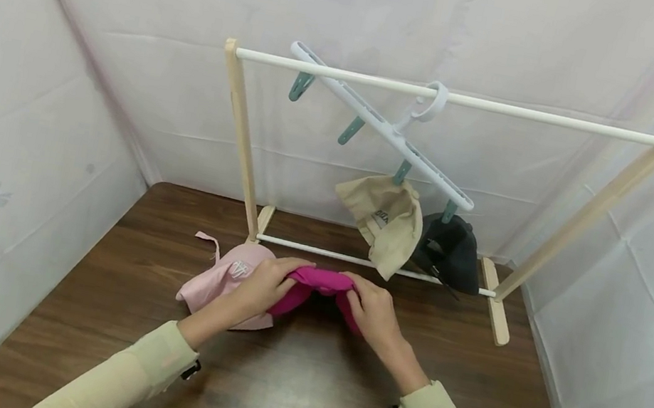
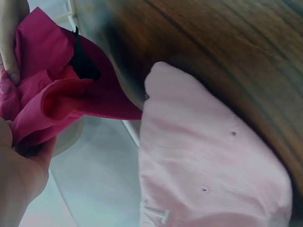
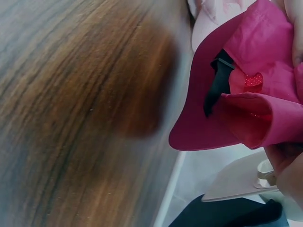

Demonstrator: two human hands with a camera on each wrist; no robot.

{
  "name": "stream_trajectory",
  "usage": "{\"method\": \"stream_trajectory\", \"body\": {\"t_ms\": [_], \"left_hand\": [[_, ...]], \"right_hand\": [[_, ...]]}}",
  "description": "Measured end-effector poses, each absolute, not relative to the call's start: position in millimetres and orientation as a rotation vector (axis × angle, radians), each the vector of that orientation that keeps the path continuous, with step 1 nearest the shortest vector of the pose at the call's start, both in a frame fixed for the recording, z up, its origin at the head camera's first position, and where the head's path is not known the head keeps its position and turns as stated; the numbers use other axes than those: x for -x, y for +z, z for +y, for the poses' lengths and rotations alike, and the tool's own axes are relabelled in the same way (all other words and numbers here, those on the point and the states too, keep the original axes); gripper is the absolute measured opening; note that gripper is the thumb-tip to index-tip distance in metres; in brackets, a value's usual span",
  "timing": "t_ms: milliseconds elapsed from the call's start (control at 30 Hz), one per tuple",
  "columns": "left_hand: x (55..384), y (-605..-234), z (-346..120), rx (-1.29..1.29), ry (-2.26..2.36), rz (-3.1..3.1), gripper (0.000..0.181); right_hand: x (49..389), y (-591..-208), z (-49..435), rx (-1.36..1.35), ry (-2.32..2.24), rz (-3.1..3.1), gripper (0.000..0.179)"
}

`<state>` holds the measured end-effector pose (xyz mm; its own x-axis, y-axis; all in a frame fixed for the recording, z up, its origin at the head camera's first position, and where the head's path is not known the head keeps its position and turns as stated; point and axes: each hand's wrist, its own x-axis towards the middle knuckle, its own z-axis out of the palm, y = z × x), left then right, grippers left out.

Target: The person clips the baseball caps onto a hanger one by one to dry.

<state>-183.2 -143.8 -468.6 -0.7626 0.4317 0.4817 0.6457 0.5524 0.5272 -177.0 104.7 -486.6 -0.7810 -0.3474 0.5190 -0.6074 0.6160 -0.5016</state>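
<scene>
A magenta cap (image 1: pixel 324 279) is held up above the table between both hands, its brim and dark strap showing in the right wrist view. My left hand (image 1: pixel 264 287) pinches its left side, thumb beneath the fabric. On the opposite side my right hand (image 1: pixel 376 313) pinches the folded edge. Beside the left hand a pale pink cap (image 1: pixel 208 285) with white lettering lies on the table; it fills much of the left wrist view (image 2: pixel 208 151). A beige cap (image 1: pixel 385 221) and a black cap (image 1: pixel 451 254) hang from clips behind the hands.
A white hanger (image 1: pixel 374 118) hooks over the rail (image 1: pixel 543 117) of a wooden-ended rack and tilts down to the right. Two green clips, one of them here (image 1: pixel 350 131), hang on its higher left half with nothing in them. The brown table (image 1: pixel 294 401) reaches the pale fabric walls.
</scene>
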Motion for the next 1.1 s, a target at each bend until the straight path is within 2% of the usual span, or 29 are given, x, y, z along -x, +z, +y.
{"method": "stream_trajectory", "body": {"t_ms": [333,1100], "left_hand": [[178.3,-452.8,-141.2,0.772,-1.06,-2.558,0.03],[184.9,-416.6,-136.4,0.705,-1.047,-2.503,0.029]], "right_hand": [[172.0,-473.6,102.2,-0.755,1.003,-2.462,0.022],[184.2,-430.9,88.4,-0.629,1.117,-2.413,0.022]]}}
